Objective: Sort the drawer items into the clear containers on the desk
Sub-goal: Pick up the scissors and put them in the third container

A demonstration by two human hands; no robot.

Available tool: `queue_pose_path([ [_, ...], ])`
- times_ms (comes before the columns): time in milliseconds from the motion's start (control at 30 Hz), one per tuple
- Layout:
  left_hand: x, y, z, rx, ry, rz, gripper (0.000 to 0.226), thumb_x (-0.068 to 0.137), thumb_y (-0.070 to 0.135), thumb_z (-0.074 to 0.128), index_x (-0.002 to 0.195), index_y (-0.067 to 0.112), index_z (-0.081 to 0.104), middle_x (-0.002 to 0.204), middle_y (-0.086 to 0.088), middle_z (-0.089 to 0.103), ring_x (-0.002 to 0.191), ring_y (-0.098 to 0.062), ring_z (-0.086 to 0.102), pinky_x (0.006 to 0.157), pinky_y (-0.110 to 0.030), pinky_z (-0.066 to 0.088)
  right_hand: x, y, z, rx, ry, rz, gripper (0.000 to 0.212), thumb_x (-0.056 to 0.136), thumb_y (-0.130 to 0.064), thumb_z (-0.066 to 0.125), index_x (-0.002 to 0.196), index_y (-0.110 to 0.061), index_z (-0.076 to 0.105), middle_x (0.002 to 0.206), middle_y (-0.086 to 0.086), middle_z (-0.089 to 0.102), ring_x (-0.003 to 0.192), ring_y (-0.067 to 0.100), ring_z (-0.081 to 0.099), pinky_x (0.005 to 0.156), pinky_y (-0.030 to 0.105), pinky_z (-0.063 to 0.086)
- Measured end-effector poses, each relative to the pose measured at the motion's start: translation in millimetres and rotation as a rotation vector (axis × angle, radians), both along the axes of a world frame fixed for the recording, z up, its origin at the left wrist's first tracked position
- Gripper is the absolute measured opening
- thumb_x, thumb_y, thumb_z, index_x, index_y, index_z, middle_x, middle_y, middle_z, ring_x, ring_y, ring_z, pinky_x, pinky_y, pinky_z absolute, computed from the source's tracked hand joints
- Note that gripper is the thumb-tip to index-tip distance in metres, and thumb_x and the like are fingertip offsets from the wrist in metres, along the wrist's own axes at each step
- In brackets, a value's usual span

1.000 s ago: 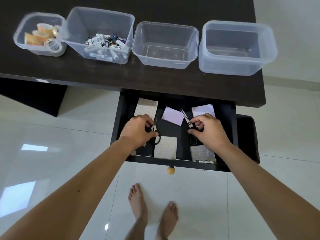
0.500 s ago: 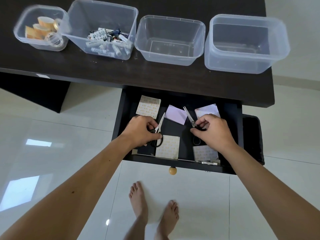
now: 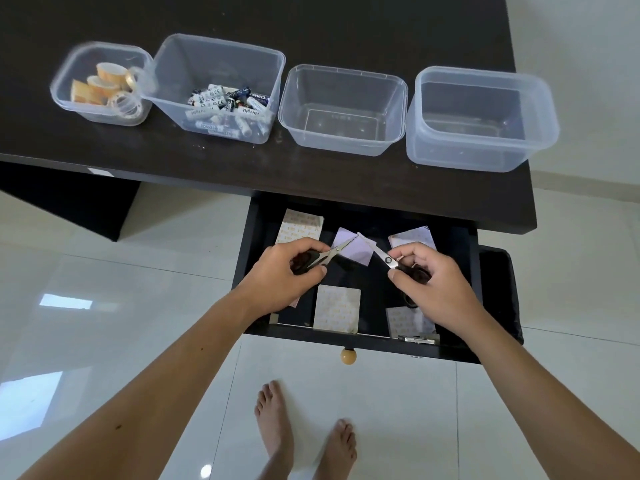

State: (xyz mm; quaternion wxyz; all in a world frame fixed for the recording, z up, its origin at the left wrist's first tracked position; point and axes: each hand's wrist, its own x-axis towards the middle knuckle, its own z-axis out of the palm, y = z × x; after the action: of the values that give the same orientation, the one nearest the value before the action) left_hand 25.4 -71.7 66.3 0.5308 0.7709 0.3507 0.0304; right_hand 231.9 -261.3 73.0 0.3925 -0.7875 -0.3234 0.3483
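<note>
Both pairs of black-handled steel scissors have just come up off the floor of the open dark wooden drawer: the left hand curls its fingers round the handles of the left scissors, and the right hand pinches the handles of the right scissors, the blades now tilted inward with their tips nearly meeting over a pale lilac paper pad. With both hands closed on scissors lifted clear, the next move is probably a carry to the far desk, into one of the two empty clear plastic containers, the middle tub or the right tub, since the left two hold tape rolls and batteries. Square patterned pads remain in the drawer.
</note>
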Motion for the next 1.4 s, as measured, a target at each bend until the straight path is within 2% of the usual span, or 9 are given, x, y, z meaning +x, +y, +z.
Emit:
queue_pose_path([
  [167,-3.1,15.0,49.9,-0.096,-0.178,-0.013,0.027,0.088,0.014,0.085,0.108,0.029,0.075,0.083,0.006,0.071,0.069,-0.013,0.069,0.061,-0.032,0.062,-7.1,-6.9,24.9,0.052,0.05,-0.079,0.02,0.086,-0.019,0.086,0.095,-0.034,0.076,0.082,-0.003,0.069,0.065,0.009,0.059,0.059,0.029,0.05],
  [267,6.0,29.9,77.1,-0.097,-0.211,-0.041,0.032,0.079,0.016,0.093,0.103,0.026,0.074,0.078,0.004,0.07,0.06,-0.01,0.064,0.053,-0.024,0.054,-8.9,-4.1,43.5,0.079,-0.012,-0.076,0.017,0.086,-0.018,0.086,0.092,-0.032,0.078,0.083,-0.004,0.071,0.073,0.012,0.065,0.069,0.029,0.053],
  [367,19.0,44.6,98.1,0.029,-0.286,-0.03,0.037,0.081,0.009,0.09,0.106,0.027,0.069,0.086,0.006,0.069,0.064,-0.004,0.064,0.063,-0.019,0.053,-7.4,2.0,67.1,0.13,-0.079,-0.071,0.017,0.086,-0.015,0.086,0.092,-0.03,0.079,0.092,-0.008,0.076,0.089,0.011,0.071,0.081,0.024,0.056],
  [600,70.5,85.5,143.0,0.249,-0.331,-0.023,0.03,0.076,0.011,0.09,0.094,0.023,0.07,0.077,0.011,0.069,0.068,-0.006,0.064,0.068,-0.023,0.055,9.9,21.8,113.9,0.238,-0.251,-0.018,0.02,0.084,-0.007,0.086,0.092,-0.025,0.081,0.09,-0.005,0.072,0.086,0.019,0.071,0.078,0.026,0.055],
  [733,106.8,110.4,156.8,0.539,-0.285,-0.11,0.026,0.071,0.018,0.088,0.092,0.025,0.075,0.088,0.021,0.056,0.085,-0.004,0.055,0.079,-0.017,0.047,19.9,25.9,122.4,0.233,-0.243,-0.01,0.019,0.085,-0.008,0.086,0.094,-0.024,0.081,0.091,-0.005,0.073,0.087,0.02,0.07,0.077,0.031,0.056],
  [967,143.6,139.2,130.4,0.82,-0.074,-0.326,0.027,0.074,0.042,0.078,0.099,0.033,0.077,0.104,0.013,0.068,0.119,-0.017,0.05,0.103,-0.046,0.043,27.5,35.8,113.5,0.265,-0.27,-0.01,0.019,0.084,-0.007,0.086,0.095,-0.021,0.081,0.089,-0.007,0.072,0.082,0.019,0.069,0.073,0.023,0.054],
  [1067,136.5,140.2,126.5,0.747,-0.081,-0.278,0.042,0.083,0.048,0.082,0.12,0.03,0.072,0.123,0.009,0.063,0.133,-0.018,0.04,0.112,-0.036,0.035,26.8,44.5,115.2,0.263,-0.309,0.002,0.018,0.084,-0.007,0.086,0.097,-0.02,0.081,0.092,-0.01,0.072,0.088,0.016,0.07,0.078,0.014,0.05],
  [1233,85.5,120.5,144.8,0.619,-0.351,-0.037,0.023,0.093,0.024,0.079,0.111,0.033,0.07,0.11,0.022,0.066,0.115,-0.005,0.054,0.097,-0.021,0.045,28.7,72.7,136.5,0.348,-0.434,0.012,0.017,0.083,-0.01,0.087,0.098,-0.017,0.082,0.095,-0.004,0.071,0.088,0.014,0.071,0.082,0.014,0.051],
  [1400,11.2,80.3,126.7,0.247,-0.473,0.112,0.024,0.087,0.013,0.085,0.105,0.023,0.073,0.096,0.006,0.075,0.091,-0.02,0.071,0.08,-0.038,0.057,40.7,126.9,152.5,0.357,-0.559,0.072,0.016,0.087,-0.02,0.086,0.102,-0.023,0.082,0.093,-0.005,0.071,0.085,0.01,0.068,0.078,0.015,0.052],
])
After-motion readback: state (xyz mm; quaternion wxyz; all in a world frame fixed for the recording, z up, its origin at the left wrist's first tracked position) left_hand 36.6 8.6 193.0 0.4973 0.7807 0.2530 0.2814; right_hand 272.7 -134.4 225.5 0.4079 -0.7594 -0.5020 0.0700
